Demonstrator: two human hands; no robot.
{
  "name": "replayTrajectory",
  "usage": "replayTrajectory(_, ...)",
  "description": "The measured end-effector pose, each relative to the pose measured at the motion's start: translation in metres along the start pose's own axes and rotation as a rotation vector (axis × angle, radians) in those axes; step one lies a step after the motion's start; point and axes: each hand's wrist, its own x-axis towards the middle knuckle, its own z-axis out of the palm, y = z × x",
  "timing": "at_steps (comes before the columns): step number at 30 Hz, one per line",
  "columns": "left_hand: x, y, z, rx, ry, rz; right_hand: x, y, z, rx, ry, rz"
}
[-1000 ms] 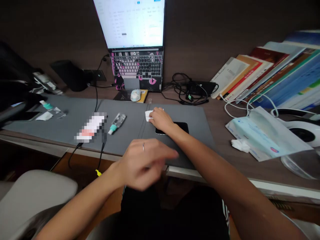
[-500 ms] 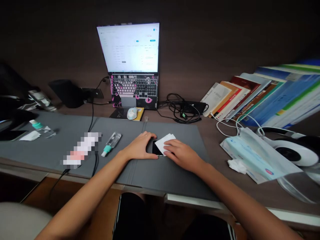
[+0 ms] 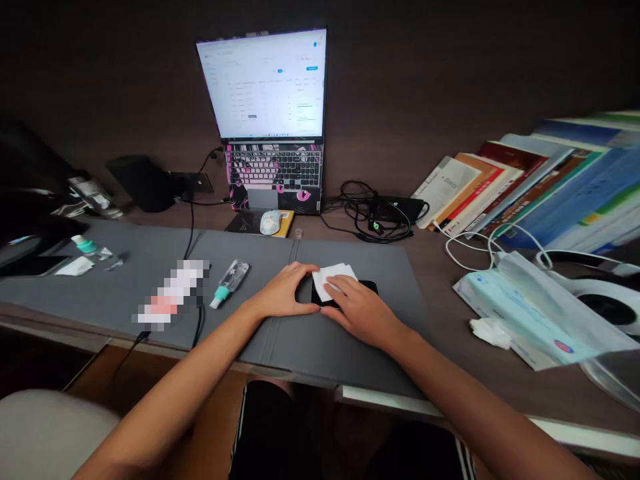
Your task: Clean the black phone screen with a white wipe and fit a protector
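A black phone (image 3: 370, 287) lies flat on the grey desk mat (image 3: 345, 353), partly covered by a folded white wipe (image 3: 331, 275). My left hand (image 3: 281, 293) braces the phone's left end, with thumb and index finger at its corners. The fingers of my right hand (image 3: 364, 308) press the wipe onto the phone's left part, hiding some of the screen. To the left of my left hand lies a clear spray bottle (image 3: 233, 277) with a turquoise neck.
Behind the mat stands an open laptop (image 3: 273, 167), with a mouse (image 3: 271, 222) in front. Cables and a black adapter (image 3: 400, 208) lie right of it. Leaning books (image 3: 500, 190), a tissue pack (image 3: 530, 327) and headphones (image 3: 607, 297) occupy the right side.
My right hand has slid the wipe toward the phone's left end, uncovering its right end. My left hand stays at the left end. The view has shifted slightly.
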Motion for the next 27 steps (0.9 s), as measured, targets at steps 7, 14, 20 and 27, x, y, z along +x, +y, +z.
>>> replayTrajectory(7, -0.002, -0.004, 0.003, -0.031, 0.015, 0.000, -0.003, 0.001, 0.000, 0.027, -0.025, 0.000)
replayTrajectory(14, -0.002, -0.004, 0.004, -0.013, 0.018, -0.011, 0.001, 0.001, 0.002, 0.076, -0.085, -0.027)
replayTrajectory(20, -0.002, -0.003, 0.005, -0.047, 0.031, -0.021, 0.005, -0.001, 0.004, 0.075, -0.133, 0.028)
replayTrajectory(27, -0.002, -0.003, 0.006, -0.073, 0.026, -0.048, -0.005, 0.004, -0.012, 0.027, -0.149, 0.130)
